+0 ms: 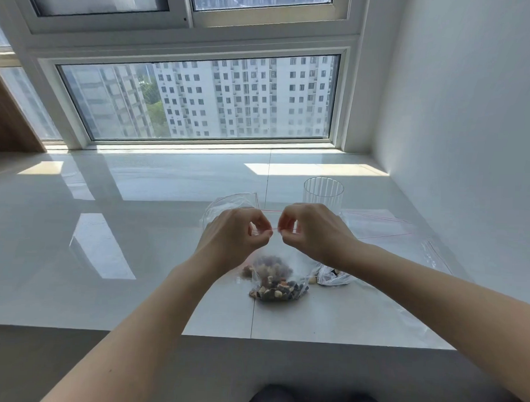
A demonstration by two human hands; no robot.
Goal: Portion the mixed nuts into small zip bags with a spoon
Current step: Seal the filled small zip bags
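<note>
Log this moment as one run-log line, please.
left hand: pinching zip bag top | right hand: pinching same top | mixed nuts: inside bag | glass cup: behind | spoon: unseen

A high-rise flat: a glossy white windowsill ledge [136, 226] fills the middle of the frame, and the sliding window [198, 96] above it looks onto residential tower blocks [246, 95] at upper centre.

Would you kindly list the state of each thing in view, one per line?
Zip bag of nuts: partly filled, held up by its red zip edge.
Left hand: pinching the bag's top.
Right hand: pinching the bag's top.
Glass: upright, looks empty.
Spare zip bags: lying flat, empty.
</note>
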